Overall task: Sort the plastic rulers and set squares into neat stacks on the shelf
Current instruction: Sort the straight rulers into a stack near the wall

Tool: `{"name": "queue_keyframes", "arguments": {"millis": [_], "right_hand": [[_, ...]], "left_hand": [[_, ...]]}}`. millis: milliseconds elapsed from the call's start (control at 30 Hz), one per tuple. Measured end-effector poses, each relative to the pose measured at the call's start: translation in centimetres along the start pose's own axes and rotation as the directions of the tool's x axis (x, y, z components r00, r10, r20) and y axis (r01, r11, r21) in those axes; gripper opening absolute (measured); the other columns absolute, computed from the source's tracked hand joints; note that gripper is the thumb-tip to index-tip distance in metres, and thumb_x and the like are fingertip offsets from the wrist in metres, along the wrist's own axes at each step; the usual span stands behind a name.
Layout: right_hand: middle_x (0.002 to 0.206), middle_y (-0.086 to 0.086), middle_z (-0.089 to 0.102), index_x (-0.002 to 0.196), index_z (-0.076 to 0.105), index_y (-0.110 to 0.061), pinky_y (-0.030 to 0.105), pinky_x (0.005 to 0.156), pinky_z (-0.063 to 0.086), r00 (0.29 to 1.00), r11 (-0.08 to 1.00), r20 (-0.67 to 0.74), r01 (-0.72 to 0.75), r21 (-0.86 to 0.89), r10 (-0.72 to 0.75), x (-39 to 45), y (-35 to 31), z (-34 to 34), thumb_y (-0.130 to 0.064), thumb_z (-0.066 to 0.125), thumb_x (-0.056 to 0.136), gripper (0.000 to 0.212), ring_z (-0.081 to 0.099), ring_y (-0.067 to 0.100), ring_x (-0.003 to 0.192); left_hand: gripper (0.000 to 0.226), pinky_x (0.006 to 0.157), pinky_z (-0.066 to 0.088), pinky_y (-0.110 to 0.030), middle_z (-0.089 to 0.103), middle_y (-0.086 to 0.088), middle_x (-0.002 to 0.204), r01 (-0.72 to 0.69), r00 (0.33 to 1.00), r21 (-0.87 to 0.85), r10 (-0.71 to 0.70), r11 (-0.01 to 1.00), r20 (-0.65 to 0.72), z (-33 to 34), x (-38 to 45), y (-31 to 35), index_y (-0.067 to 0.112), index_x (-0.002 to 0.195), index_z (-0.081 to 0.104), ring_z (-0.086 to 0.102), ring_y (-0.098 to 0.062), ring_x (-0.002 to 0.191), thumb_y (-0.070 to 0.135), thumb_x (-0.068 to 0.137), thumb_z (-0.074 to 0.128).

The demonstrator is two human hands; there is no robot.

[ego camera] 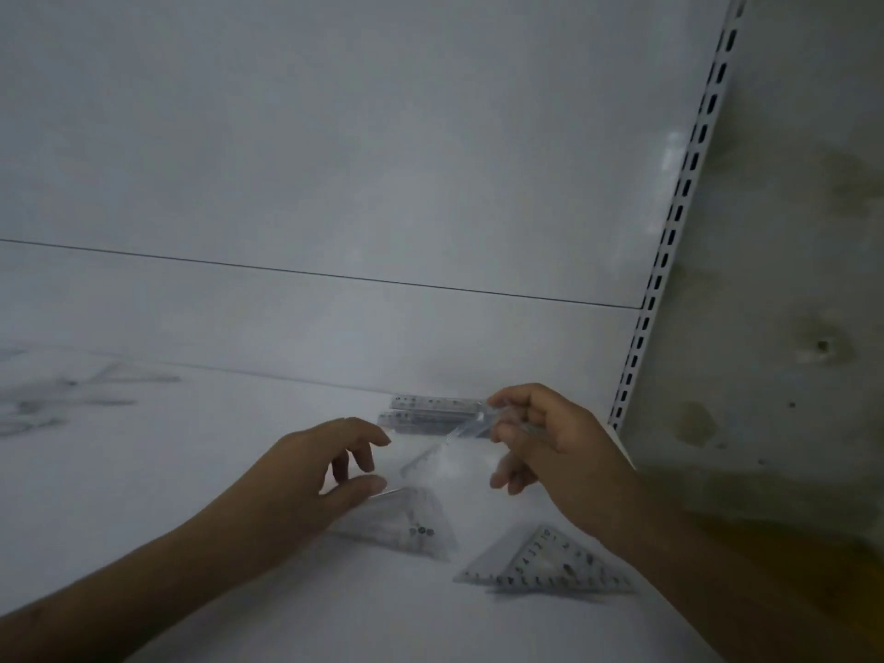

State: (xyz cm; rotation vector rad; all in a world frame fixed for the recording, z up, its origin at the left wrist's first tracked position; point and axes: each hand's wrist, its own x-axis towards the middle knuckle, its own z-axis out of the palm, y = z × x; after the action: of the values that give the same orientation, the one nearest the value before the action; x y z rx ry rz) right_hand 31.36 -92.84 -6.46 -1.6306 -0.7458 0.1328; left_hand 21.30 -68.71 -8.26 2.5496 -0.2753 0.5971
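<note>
On the white shelf (143, 495), from the head view: sorting clear plastic pieces.

Right hand (550, 442) pinches a clear set square (445, 454), lifted over the shelf; left hand (306, 476) hangs loose-fingered, holding nothing. It would be best laid flat on its matching pile with edges squared. I count two set square piles (406, 526), (550, 567) in front and perhaps two rulers (430, 409) behind, blurred.

At lower centre, the right hand (550, 442) is pinching a clear set square (445, 459) above the white shelf (143, 495); the left hand (306, 476) is hovering loosely curled beside it, rulers (433, 409) lying behind
</note>
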Motion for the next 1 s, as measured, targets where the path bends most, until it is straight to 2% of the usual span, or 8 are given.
{"name": "queue_keyframes", "arguments": {"millis": [133,267,367,467,600,700,867,1000], "right_hand": [[0.087,0.003,0.061,0.095,0.058,-0.015,0.033,0.071,0.057,0.996,1.000,0.087,0.014,0.027,-0.017,0.2,-0.2,0.9,-0.002,0.051,0.096,0.015,0.071,0.027,0.076],[0.094,-0.006,0.067,0.083,0.061,-0.027,0.039,0.093,0.051,0.971,0.974,0.221,0.131,-0.187,-0.089,0.3,-0.8,1.6,-0.007,0.058,0.093,0.023,0.066,0.013,0.099],[0.105,-0.012,0.067,0.077,0.060,-0.031,0.028,0.099,0.044,0.958,0.935,0.247,0.216,-0.282,-0.147,0.0,-0.8,2.1,-0.007,0.060,0.091,0.028,0.060,0.007,0.109],[0.113,-0.017,0.060,0.077,0.062,-0.033,0.019,0.094,0.042,0.949,0.886,0.229,0.289,-0.362,-0.216,-0.1,-0.7,2.7,-0.008,0.064,0.089,0.028,0.057,0.007,0.112],[0.100,-0.011,0.055,0.075,0.067,-0.037,0.019,0.077,0.044,0.971,0.857,0.144,0.236,-0.459,-0.191,0.3,-0.8,3.1,-0.012,0.070,0.085,0.027,0.056,0.010,0.092],[0.098,0.000,0.058,0.071,0.071,-0.031,0.024,0.075,0.047,0.983,0.940,0.120,0.168,-0.297,-0.138,0.7,-1.2,3.3,-0.007,0.071,0.077,0.025,0.059,0.011,0.084],[0.099,0.015,0.063,0.077,0.068,0.001,0.021,0.071,0.052,0.998,0.997,0.060,0.016,-0.082,-0.011,1.0,-2.1,3.5,0.021,0.054,0.082,0.025,0.066,0.010,0.079],[0.085,0.008,0.066,0.076,0.075,-0.020,0.025,0.068,0.054,0.997,0.980,0.069,-0.020,-0.198,0.035,0.3,-2.6,4.2,0.016,0.049,0.089,0.046,0.066,0.015,0.076]], "left_hand": [[0.018,0.063,0.039,-0.004,0.060,0.023,0.090,-0.024,0.999,0.085,0.026,0.996,-0.028,-1.5,-0.8,0.1,0.039,0.092,0.062,0.057,0.001,0.079,0.022,0.089,0.058],[0.022,0.065,0.040,-0.006,0.062,0.023,0.086,0.012,1.000,0.112,-0.012,0.994,-0.002,-2.1,-1.4,-0.8,0.042,0.091,0.061,0.059,0.002,0.080,0.020,0.089,0.056],[0.019,0.065,0.042,-0.010,0.064,0.025,0.091,0.018,1.000,0.083,-0.017,0.996,-0.012,-2.4,-1.7,-1.3,0.038,0.092,0.065,0.060,0.001,0.082,0.022,0.090,0.056],[0.020,0.069,0.039,-0.005,0.063,0.024,0.084,-0.023,1.000,0.104,0.022,0.994,0.015,-2.5,-2.0,-1.9,0.034,0.093,0.066,0.059,0.001,0.081,0.015,0.090,0.059],[0.020,0.071,0.038,-0.004,0.062,0.024,0.084,-0.081,0.996,0.115,0.075,0.990,0.056,-3.3,-2.0,-3.3,0.035,0.093,0.065,0.058,0.002,0.082,0.017,0.091,0.057],[0.017,0.072,0.037,-0.004,0.063,0.023,0.082,-0.105,0.992,0.091,0.097,0.990,0.083,-3.9,-1.7,-4.2,0.035,0.091,0.065,0.058,0.003,0.081,0.026,0.089,0.051],[0.020,0.068,0.039,-0.006,0.065,0.022,0.080,-0.141,0.981,0.026,0.136,0.990,0.140,-4.2,-0.6,-5.7,0.038,0.087,0.063,0.061,0.000,0.076,0.027,0.087,0.046],[0.021,0.065,0.039,-0.007,0.066,0.020,0.077,-0.160,0.974,0.011,0.156,0.987,0.166,-3.6,1.1,-6.4,0.034,0.088,0.065,0.060,-0.001,0.076,0.018,0.092,0.052]]}}
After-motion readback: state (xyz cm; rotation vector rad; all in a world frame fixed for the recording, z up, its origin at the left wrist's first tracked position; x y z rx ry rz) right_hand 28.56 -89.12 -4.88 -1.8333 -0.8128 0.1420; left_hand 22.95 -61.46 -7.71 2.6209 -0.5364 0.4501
